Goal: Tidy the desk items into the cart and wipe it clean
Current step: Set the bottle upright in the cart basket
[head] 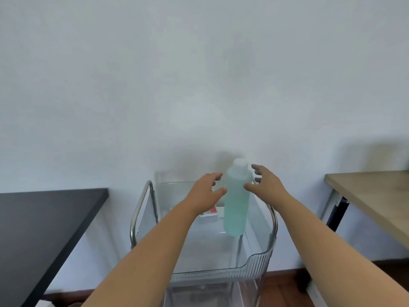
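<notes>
A tall bottle (236,202) with blue-green liquid and a white cap stands up straight in the top tray of the clear cart (261,260), close to the tray's right wall. Near the tray's back edge lies a small red and white thing (210,212); I cannot tell what it is.

Both hands are up beside the bottle. The left hand (207,188) is spread, with its thumb close to the bottle's left side. The right hand (264,180) is spread too, with its fingers loosely bent; its thumb looks like it just touches the bottle's right side. Neither hand is wrapped around the bottle.

It looks like the bottle is being set down or steadied in the cart. To do this well, make sure the bottle's bottom sits flat on the tray. A tall bottle can tip over. So pull both hands away slowly and straight out to the sides, and do not bump the top.

A black surface (44,229) is on the left of the cart and a wooden surface (376,196) is on the right. The wiping does not look started, since no cloth shows here.
</notes>
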Demonstrator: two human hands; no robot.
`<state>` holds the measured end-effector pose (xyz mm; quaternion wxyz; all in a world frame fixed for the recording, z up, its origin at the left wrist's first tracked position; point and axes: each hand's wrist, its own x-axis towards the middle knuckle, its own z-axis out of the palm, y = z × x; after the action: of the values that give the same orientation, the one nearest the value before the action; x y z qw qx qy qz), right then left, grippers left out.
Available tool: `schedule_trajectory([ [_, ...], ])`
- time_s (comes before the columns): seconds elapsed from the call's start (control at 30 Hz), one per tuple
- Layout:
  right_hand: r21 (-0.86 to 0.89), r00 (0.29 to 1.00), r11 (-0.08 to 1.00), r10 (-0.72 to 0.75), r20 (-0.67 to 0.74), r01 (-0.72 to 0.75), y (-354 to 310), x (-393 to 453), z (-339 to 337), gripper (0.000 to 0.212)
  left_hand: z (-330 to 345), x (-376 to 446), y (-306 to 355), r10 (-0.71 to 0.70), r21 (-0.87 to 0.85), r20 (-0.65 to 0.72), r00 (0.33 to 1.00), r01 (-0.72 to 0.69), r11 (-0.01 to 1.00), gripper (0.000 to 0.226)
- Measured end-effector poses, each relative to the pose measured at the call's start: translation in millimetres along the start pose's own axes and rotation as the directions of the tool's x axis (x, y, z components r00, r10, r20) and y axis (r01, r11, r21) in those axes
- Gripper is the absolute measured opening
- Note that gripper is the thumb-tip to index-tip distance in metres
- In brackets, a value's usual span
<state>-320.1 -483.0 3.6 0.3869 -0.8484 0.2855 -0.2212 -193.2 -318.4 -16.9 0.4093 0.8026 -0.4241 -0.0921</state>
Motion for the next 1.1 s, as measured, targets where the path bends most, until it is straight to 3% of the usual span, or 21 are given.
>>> schedule_trajectory([
  [0.13, 0.082, 0.998, 0.997, -0.013, 0.061, 0.008, 12, 7, 2, 0.084, 20, 22, 4, -0.061, -0.125, 0.048, 0.997, 0.066, 0.990, 0.068],
  [0.37, 0.129, 0.998, 0.990, -0.062, 0.017, 0.060, 20, 12, 8, 0.081, 40, 25, 6, -0.031, -0.302, 0.047, 0.998, 0.044, 0.952, 0.063],
  [0.6, 0.253, 0.999, 0.966, -0.052, -0.003, 0.051, 17, 9, 12, 0.075, 37, 15, 2, 0.010, -0.259, -0.042, 0.999, -0.021, 0.966, 0.069],
  [1.1, 0.404, 0.966, 0.908, -0.191, 0.172, 0.108, -69, 6, 67, 0.062, -62, -40, -20, -0.108, -0.121, -0.195, 0.975, 0.086, 0.989, 0.057],
])
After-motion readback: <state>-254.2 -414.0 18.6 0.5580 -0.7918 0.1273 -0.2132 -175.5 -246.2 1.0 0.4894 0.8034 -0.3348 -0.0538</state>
